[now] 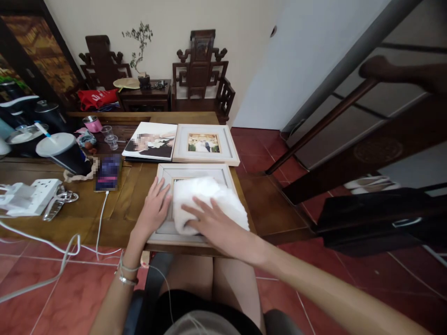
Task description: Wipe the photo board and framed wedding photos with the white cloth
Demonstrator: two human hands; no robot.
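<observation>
A light wooden picture frame (195, 171) lies flat at the table's edge in front of me, its middle mostly hidden. On it is a bunched white cloth (213, 188), with my right hand (209, 218) pressed on top, fingers spread and the thumb side tucked into a fold. My left hand (156, 207) rests along the frame's left side, fingers stretched out and touching its border. Just beyond, a second picture frame (228, 144) holds a small photo. Beside that one lies a large photo print (150, 139) on a dark flat item.
Left on the wooden table (136, 186) are a phone (107, 173) with a charging cable, a dark cup (66, 151) with straw, a white power strip (38, 195) and a pink mug (92, 123). Carved chairs (200, 70) stand behind. At right is a dark wooden chair (349, 153).
</observation>
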